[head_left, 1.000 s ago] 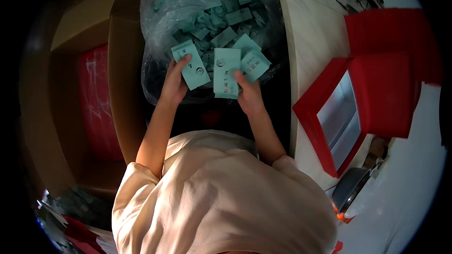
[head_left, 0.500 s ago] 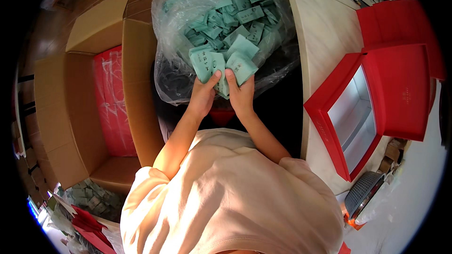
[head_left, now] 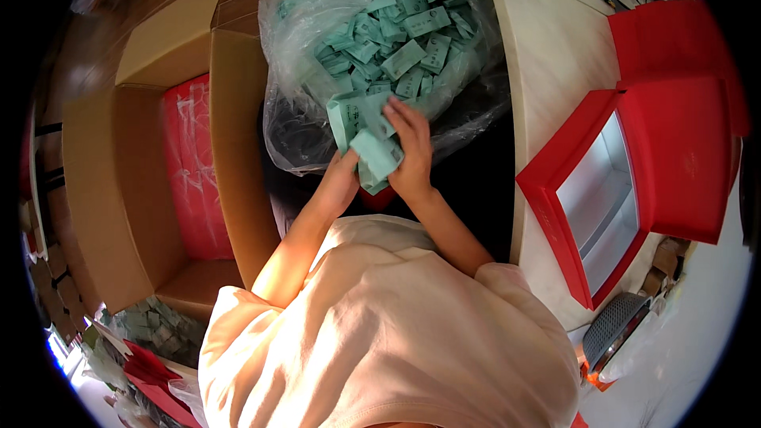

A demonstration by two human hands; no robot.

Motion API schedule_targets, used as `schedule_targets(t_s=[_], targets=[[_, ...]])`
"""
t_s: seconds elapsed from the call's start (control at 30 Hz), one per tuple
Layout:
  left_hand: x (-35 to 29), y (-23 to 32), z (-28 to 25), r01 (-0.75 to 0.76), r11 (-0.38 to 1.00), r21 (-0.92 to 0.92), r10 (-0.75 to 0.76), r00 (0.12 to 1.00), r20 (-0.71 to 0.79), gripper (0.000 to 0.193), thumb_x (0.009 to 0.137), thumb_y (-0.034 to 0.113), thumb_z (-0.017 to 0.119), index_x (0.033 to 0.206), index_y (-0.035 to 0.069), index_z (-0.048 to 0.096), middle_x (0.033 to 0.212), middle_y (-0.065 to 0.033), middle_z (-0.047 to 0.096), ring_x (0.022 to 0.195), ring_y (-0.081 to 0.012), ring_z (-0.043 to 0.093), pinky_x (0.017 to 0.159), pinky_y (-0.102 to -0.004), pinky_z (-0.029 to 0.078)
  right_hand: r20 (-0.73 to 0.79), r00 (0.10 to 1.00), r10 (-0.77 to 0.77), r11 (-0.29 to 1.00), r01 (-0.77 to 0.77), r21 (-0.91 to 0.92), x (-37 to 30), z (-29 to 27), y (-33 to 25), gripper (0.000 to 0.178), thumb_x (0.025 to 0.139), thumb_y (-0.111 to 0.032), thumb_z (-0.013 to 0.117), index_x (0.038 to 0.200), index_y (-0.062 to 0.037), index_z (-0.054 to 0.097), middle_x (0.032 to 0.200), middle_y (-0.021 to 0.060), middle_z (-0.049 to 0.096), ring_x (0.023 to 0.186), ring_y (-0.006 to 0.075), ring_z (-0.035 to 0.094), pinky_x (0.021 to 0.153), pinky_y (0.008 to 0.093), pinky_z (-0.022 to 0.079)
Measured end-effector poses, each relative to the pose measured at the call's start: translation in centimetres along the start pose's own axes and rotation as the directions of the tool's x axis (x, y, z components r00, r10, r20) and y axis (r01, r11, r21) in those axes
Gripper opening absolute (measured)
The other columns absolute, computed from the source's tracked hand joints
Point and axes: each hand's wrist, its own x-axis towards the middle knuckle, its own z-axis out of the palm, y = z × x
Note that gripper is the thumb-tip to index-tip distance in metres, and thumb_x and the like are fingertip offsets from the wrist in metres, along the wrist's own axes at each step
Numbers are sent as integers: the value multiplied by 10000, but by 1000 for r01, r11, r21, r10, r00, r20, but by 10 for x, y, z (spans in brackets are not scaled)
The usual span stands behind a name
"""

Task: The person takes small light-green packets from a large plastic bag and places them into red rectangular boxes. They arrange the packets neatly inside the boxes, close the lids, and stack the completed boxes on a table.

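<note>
Both hands are at a small bunch of mint-green packets (head_left: 377,152), held over the near side of a large clear plastic bag (head_left: 289,139). My left hand (head_left: 341,181) grips the bunch from below and the left, its fingers mostly hidden behind the packets. Curved round the right side of the bunch is my right hand (head_left: 412,150), fingers slightly blurred, thumb hidden. One packet stands tilted at the left of the bunch, and another lies across the front. Inside the bag is a heap of loose packets (head_left: 404,59) of the same kind.
To the left stands an open cardboard box (head_left: 135,182) with a red, plastic-wrapped item (head_left: 198,174) inside. On the pale tabletop (head_left: 547,55) at the right lies an open red gift box (head_left: 583,214) with a whitish interior. A grey perforated basket (head_left: 610,325) sits at the lower right.
The packets, fanned out in both hands before, are now gathered closer together and slightly lower. My right hand has shifted its grip, thumb no longer on the front.
</note>
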Motion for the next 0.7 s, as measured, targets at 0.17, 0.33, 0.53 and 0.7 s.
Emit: schedule_targets(t_s=[0.17, 0.33, 0.53, 0.7], targets=[[13, -21, -30, -5, 996, -90, 8, 1000, 24, 433, 971, 364, 441, 1318, 104, 434, 1257, -47, 534, 1135, -186, 540, 932, -365, 475, 120, 984, -135, 991, 131, 37, -6, 11, 1, 535, 731, -81, 695, 1245, -56, 548, 1319, 175, 502, 1209, 373, 481, 990, 447, 399], [9, 22, -44, 293, 948, -124, -300, 953, -47, 587, 957, 499, 390, 1357, 69, 402, 1271, -105, 529, 1123, -214, 550, 923, -351, 468, 292, 949, -117, 993, 108, 44, -6, -4, 1, 584, 713, 28, 600, 1269, -145, 555, 1377, 116, 454, 1268, 348, 426, 1021, 472, 376], [-1, 32, -79, 430, 891, -143, -421, 902, 91, 608, 889, 449, 534, 1350, 68, 424, 1249, -135, 548, 1109, -233, 565, 905, -371, 487, 587, 796, -147, 983, 182, 0, 4, -5, -7, 609, 709, 68, 555, 1260, -191, 568, 1432, 74, 402, 1323, 323, 352, 1079, 486, 298], [-7, 35, -79, 473, 881, 12, -472, 881, -32, 396, 847, 189, 521, 1204, 18, 530, 1073, -99, 624, 911, -211, 631, 797, -341, 523, 666, 736, -119, 977, 207, -56, 6, -2, -11, 607, 704, 70, 546, 1260, -172, 564, 1468, 93, 348, 1331, 319, 338, 1076, 490, 297]])
